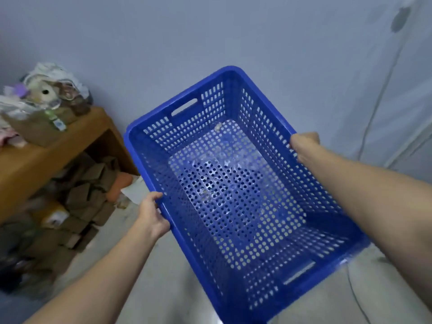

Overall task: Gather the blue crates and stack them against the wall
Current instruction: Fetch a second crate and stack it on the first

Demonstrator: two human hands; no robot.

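Head view looks down at 1 blue crate (236,190), held up off the floor (163,288) in both hands, its open top tilted toward the camera and its far end pointing at the wall (210,38). The left hand (152,216) has its fingers (153,198) closed over the left long rim; the right hand (304,147) is clamped on the right long rim further along. Gripping opposite rims likely keeps the wide, light crate level and steerable as it is carried to the wall. A handle slot shows in each short end, neither in use.

Inside, the crate is nearly empty: only a few small pale scraps lie on its perforated bottom, too blurred to identify. No other blue crate can be seen, so I judge the stack not yet begun here, or out of sight.

At left a wooden surface (77,141) carries a cardboard box (35,129) heaped with cloth and soft toys, with small cartons (77,199) piled beneath.
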